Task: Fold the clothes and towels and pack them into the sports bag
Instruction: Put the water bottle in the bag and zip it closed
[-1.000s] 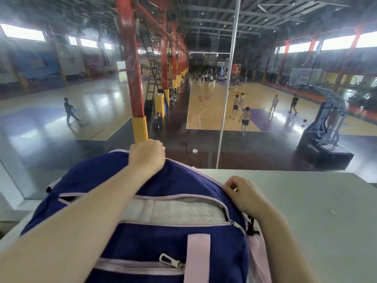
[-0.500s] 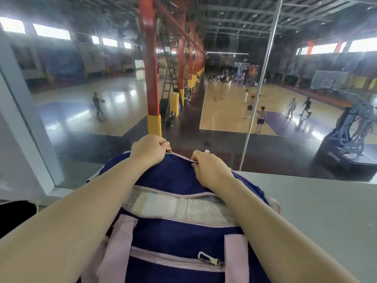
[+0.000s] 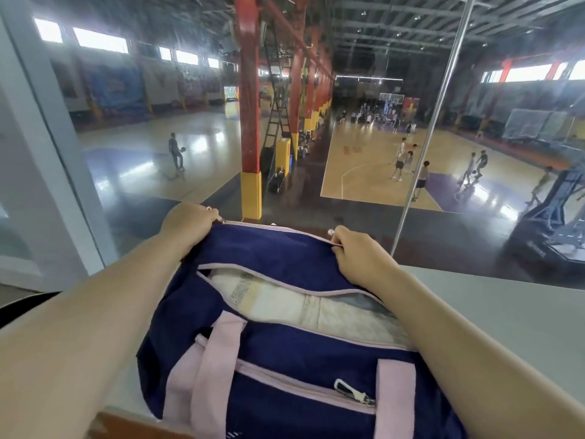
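Navy fabric sports bag (image 3: 285,353) with pale pink piping and pale pink webbing handles, seen from my head camera, lying on the grey worktop (image 3: 506,318) directly in front of me, its far end toward the glass pane (image 3: 126,172) that overlooks an indoor basketball hall. My left hand (image 3: 190,221) curls over the far left corner of the bag, fingers closed on the fabric where the pink-edged seam begins; my right hand (image 3: 357,255) is a pinching grip on the same far edge further right, thumb and fingers pressed together on the pink trim beside a small pale pull, though the exact piece held is too small to tell. Between my forearms the main top opening (image 3: 285,299) gapes in a long curved slit, and folded pale cream and white cloth (image 3: 319,312), one piece printed with dark lettering, lies inside it, filling the gap. Nearer to me, two pink handle straps (image 3: 218,359) cross the bag's side, and between them runs a closed side pocket with a silver zip pull (image 3: 354,392) lying flat at its right end. Beyond the glass stand a red steel column with a yellow padded base (image 3: 250,122) and a thin metal pole (image 3: 433,128); small figures of players (image 3: 408,166) are spread over the wooden court.
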The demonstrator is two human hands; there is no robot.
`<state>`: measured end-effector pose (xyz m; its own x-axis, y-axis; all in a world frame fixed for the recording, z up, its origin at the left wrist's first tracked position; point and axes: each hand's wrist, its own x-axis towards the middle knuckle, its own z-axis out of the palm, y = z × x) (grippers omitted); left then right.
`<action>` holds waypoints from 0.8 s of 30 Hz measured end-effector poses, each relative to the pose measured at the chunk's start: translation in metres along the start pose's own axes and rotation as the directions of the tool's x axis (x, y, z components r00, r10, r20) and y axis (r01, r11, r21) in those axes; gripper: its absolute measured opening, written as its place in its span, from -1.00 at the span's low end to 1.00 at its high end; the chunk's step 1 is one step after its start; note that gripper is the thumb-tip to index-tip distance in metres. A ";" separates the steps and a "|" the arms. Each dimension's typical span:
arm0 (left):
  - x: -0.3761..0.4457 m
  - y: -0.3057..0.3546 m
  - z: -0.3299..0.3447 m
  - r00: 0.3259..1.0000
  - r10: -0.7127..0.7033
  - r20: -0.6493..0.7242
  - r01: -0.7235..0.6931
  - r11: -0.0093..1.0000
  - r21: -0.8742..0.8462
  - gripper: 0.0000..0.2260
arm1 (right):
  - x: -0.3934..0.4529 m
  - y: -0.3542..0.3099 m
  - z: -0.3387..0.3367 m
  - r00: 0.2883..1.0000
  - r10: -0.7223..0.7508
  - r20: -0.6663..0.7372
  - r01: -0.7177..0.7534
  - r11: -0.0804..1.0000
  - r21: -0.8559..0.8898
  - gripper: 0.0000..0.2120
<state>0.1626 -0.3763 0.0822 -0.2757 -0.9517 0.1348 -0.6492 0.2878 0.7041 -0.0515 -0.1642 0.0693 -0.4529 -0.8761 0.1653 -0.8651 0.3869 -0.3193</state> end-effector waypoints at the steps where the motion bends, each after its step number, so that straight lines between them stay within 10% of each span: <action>1: -0.001 -0.002 -0.001 1.000 0.006 0.013 -0.007 1.000 0.013 -0.71 | 0.002 -0.001 0.000 1.000 -0.011 0.007 0.011 1.000 -0.020 -0.93; 11: -0.024 -0.012 0.004 0.997 0.072 0.032 -0.071 0.997 -0.042 -0.69 | -0.008 -0.003 -0.009 1.000 -0.009 -0.005 0.008 0.998 -0.069 -0.72; 19: -0.108 0.025 0.022 0.887 0.390 -0.246 -0.413 0.910 -0.046 -0.73 | -0.085 0.001 -0.043 0.993 0.071 0.097 -0.085 0.985 0.149 -0.43; 24: -0.173 0.065 0.059 0.921 0.383 -0.073 -0.389 0.887 -0.250 -0.84 | -0.122 0.010 -0.035 0.982 0.070 0.176 -0.092 0.989 0.120 -0.32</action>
<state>0.1260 -0.1862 0.0635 -0.4509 -0.7738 0.4448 -0.2914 0.5987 0.7461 -0.0123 -0.0436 0.0786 -0.4674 -0.8837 -0.0246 -0.7876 0.4289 -0.4425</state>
